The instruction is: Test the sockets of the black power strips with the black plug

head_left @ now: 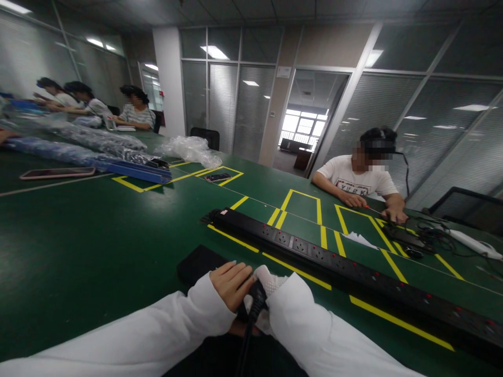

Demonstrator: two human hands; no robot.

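My left hand [232, 284] lies over a dark block-shaped piece [199, 264], fingers together and curved down onto it. Beside it, white dotted material [268, 279] is bunched at the end of my right sleeve; it looks like a cloth, and the fingers of my right hand are mostly hidden there. Between both hands a black plug-like cable end [257, 297] stands up, its thick black cable [245, 348] running down to my lap. Just beyond lies a long black power strip [319, 253] with rows of sockets and red marks, stretching to the right edge.
Yellow tape [301, 193] marks the green table [129, 251]. Leftward lie a phone [57, 173], blue channel pieces [137, 170] and clear plastic wrap [192, 151]. Across, a person [353, 175] handles tangled black cables [428, 230]. Several people sit at the far left.
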